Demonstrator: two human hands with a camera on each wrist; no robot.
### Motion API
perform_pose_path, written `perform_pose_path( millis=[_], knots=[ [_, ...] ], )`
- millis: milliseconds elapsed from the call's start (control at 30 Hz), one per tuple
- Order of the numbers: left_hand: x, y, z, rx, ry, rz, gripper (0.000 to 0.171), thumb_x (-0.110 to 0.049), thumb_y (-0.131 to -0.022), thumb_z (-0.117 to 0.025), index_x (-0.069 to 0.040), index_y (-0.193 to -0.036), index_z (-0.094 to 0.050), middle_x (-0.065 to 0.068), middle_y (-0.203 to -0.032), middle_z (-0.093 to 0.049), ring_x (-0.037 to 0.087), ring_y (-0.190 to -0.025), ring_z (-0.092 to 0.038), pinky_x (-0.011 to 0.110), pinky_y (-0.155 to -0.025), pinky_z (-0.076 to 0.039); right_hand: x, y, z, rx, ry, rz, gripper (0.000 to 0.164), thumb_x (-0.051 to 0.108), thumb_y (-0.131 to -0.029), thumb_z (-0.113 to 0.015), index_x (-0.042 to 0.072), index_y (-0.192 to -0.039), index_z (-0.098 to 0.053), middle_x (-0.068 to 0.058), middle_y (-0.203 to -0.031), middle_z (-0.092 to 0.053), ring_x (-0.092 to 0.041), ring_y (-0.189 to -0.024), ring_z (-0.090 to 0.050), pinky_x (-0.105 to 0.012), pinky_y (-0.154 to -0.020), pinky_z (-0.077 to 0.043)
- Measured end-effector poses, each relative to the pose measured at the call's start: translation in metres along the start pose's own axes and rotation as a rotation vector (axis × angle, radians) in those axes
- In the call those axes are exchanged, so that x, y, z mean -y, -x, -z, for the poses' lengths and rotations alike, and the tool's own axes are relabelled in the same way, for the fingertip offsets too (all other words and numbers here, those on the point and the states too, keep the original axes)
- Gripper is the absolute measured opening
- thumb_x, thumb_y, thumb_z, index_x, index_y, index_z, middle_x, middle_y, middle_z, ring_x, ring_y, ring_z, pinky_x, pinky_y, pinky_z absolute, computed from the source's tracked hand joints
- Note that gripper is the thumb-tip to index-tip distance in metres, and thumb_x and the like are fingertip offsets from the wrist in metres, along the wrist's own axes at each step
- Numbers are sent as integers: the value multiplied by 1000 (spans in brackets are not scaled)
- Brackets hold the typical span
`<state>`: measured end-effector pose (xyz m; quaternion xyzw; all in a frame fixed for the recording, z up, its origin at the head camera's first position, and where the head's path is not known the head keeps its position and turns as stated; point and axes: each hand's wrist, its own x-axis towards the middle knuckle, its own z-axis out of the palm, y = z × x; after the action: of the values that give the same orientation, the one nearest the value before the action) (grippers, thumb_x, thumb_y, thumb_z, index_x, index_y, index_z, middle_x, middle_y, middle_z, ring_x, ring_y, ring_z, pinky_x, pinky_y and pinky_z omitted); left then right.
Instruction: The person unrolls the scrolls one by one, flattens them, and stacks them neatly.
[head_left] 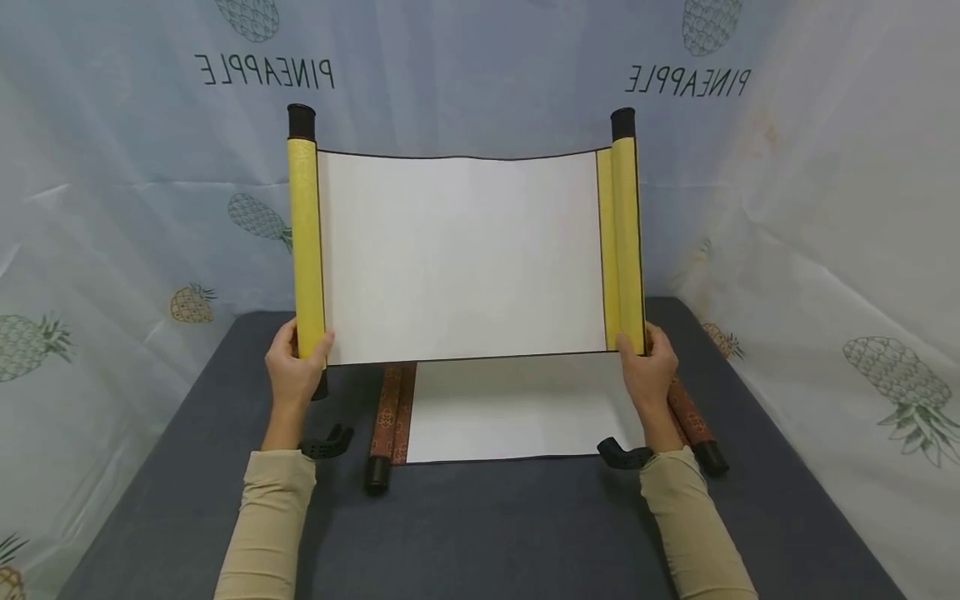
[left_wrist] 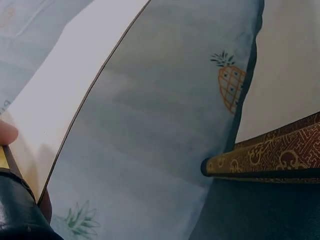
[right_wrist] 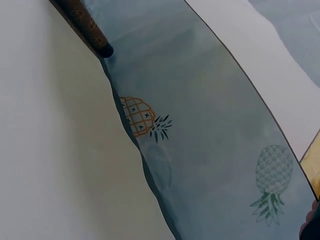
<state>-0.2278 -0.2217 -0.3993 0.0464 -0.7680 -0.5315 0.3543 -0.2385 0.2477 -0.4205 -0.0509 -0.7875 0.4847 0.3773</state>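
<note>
A hanging scroll with yellow borders (head_left: 461, 258) is held up, spread open, its blank white face toward the head camera. My left hand (head_left: 295, 367) grips the lower part of its left yellow roller (head_left: 306, 225), thumb in front. At the other side, my right hand (head_left: 649, 371) holds the lower part of the right roller (head_left: 628, 242) the same way. Black knobs cap the rollers. Beneath it on the table lies a second scroll (head_left: 517, 417) with brown patterned rollers, partly covered by the raised one. In the left wrist view, one brown roller (left_wrist: 280, 152) shows.
A dark cloth covers the table (head_left: 480, 533). Pale curtains (head_left: 465, 75) printed with pineapples hang behind and at both sides. Black wrist mounts (head_left: 327, 443) sit on both wrists, above the table near the brown scroll.
</note>
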Motion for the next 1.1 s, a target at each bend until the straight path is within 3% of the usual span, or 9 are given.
perform_pose_path(
  millis=[167,300,367,433,567,700,867,1000,1100],
  knots=[
    [0,-3,3,-33,-33,-20,44,-12,-81,-74,2,-121,-64,-29,-81,-50,-13,-65,-47,3,-59,-38,1,2,1,42,117,64,43,16,-88,-63,-9,-122,-59,-28,-97,-66,-17,-72,-54,-14,-62,-36],
    [-2,-2,5,-21,-37,-23,47,-11,-82,-74,-1,-126,-63,-3,-88,-65,-15,-64,-47,2,-58,-38,1,3,1,101,173,78,45,16,-92,-59,-12,-127,-53,-31,-93,-66,-34,-72,-60,-24,-61,-38],
    [-2,-2,6,2,-40,-23,50,-11,-82,-73,-2,-129,-60,12,-95,-68,-15,-65,-46,2,-58,-38,1,3,1,132,173,55,45,15,-94,-58,-13,-129,-51,-31,-91,-66,-25,-67,-60,-22,-59,-39],
    [-2,-2,6,18,-44,-25,51,-10,-83,-73,-2,-132,-58,16,-97,-67,-13,-65,-45,3,-59,-37,1,3,1,175,134,14,45,14,-95,-56,-13,-131,-48,-31,-92,-66,-9,-62,-58,-16,-57,-41],
    [1,-2,4,16,-16,1,50,-9,-83,-72,-1,-131,-58,-12,-88,-61,-11,-67,-46,4,-60,-38,1,2,2,244,17,-79,47,13,-97,-52,-13,-135,-42,-32,-98,-60,14,-60,-48,-7,-56,-42],
    [-8,1,5,9,53,60,49,-4,-82,-69,5,-129,-57,-32,-81,-54,-12,-67,-50,4,-60,-41,1,1,4,226,-2,-133,46,16,-97,-51,-10,-135,-44,-27,-95,-59,12,-59,-48,-8,-54,-43],
    [-30,6,8,31,115,52,54,1,-77,-73,11,-127,-54,-32,-79,-56,-9,-64,-51,6,-57,-42,-1,0,6,163,24,-175,46,22,-95,-57,-4,-132,-52,-16,-87,-60,10,-56,-49,-10,-51,-43],
    [-31,7,9,52,127,19,52,4,-77,-71,14,-125,-53,-32,-77,-56,-9,-60,-50,7,-55,-41,-1,1,8,123,12,-183,50,25,-89,-67,-2,-129,-55,-11,-86,-59,10,-52,-48,-11,-49,-43],
    [-28,6,10,74,108,21,48,3,-81,-67,14,-125,-53,-31,-74,-56,-8,-56,-47,8,-52,-40,-1,1,9,87,-28,-180,50,24,-86,-72,-2,-126,-58,2,-80,-58,10,-50,-49,-11,-47,-43]
  ],
)
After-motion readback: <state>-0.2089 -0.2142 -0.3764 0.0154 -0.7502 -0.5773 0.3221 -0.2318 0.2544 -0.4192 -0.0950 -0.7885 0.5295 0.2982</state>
